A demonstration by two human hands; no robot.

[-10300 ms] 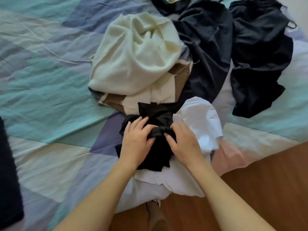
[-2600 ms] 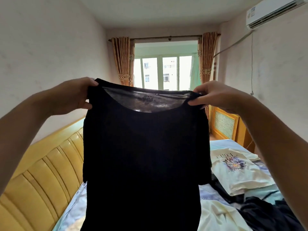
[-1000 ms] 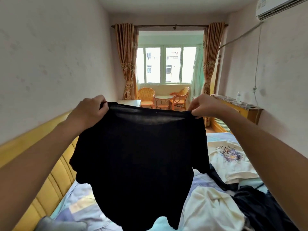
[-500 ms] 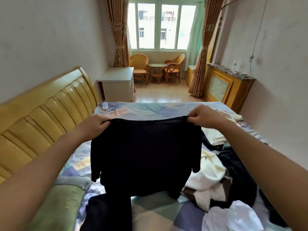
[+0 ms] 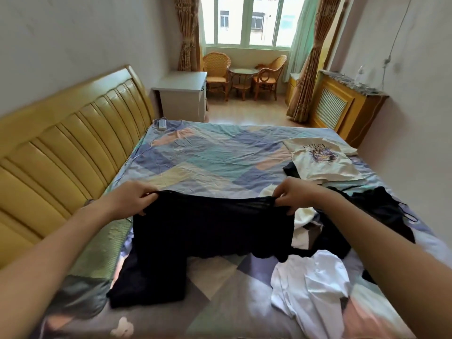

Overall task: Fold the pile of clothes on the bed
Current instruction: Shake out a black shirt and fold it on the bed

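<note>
Room: bedroom, with a patchwork bed sheet (image 5: pixel 215 162) spread over the bed, a yellow padded headboard (image 5: pixel 68 143) along our left, and a window with wicker chairs at the far end.
Garment in hand: we hold a black T-shirt (image 5: pixel 210 231) stretched between both hands, top edge taut, low over the near part of the bed; its lower part seems to reach the sheet, and at its left it hangs against a dark garment (image 5: pixel 146 285) lying below.
Left hand (image 5: pixel 132 199): fingers curled closed, pinching the shirt's left shoulder corner.
Right hand (image 5: pixel 291 194): fingers closed likewise on the right shoulder corner, thumb underneath.
Rest of the pile: to our right, a white garment (image 5: pixel 315 287) near us, cream and black pieces heaped behind it, and a cream printed T-shirt (image 5: pixel 322 162) lying flat further off.
Step, as we judge it: laying the shirt out flat before any fold is made.
Next move calls for: free sheet under the shirt, clear of the dark garment and the pile, then lowering the shoulders evenly so that the body lands smooth.
Progress: early, most pieces unfolded.
</note>
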